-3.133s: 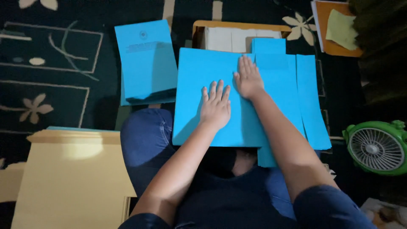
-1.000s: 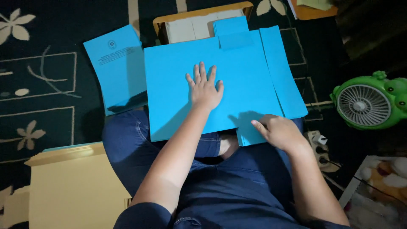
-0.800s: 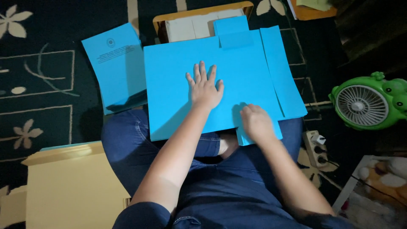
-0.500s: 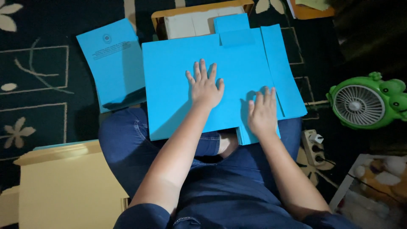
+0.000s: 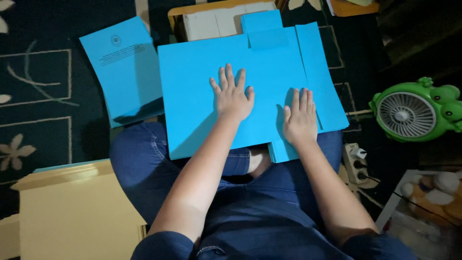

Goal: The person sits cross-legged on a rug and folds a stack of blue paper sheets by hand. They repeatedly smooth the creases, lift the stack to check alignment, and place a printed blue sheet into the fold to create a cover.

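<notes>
A: From the head camera, we have the large bright-blue paper folder sheet (image 5: 231, 86) lying across our lap and knees, its far edge reaching over the wooden tray of white paper (image 5: 211, 21) on the dark patterned carpet (image 5: 43, 110)

B: And our hands? The left hand (image 5: 232, 96) lies flat near the middle of the sheet, fingers (image 5: 226, 77) spread and grasping nothing, only pressing down

A: Same for the right hand (image 5: 299, 120): palm down, fingers together and released, resting where the narrow blue side flap (image 5: 320, 72) meets the main panel, close to the near edge

B: To do this pressing well, we judge the left palm should anchor the panel so it cannot slide off the jeans, while the right runs firmly along the fold line, heel first, so the crease comes out straight

A: The lap is a soft, uneven base, so we'd keep pressure even; a slip there could skew the flap

B: Around us: a printed blue sheet (image 5: 122, 67) lies on the carpet to the left, just beside the folder; a pale-yellow stack of card (image 5: 72, 212) sits near our left knee; a green frog-shaped plastic fan (image 5: 414, 110) stands well apart on the right, with a white power strip (image 5: 355, 161) near our right thigh
</notes>
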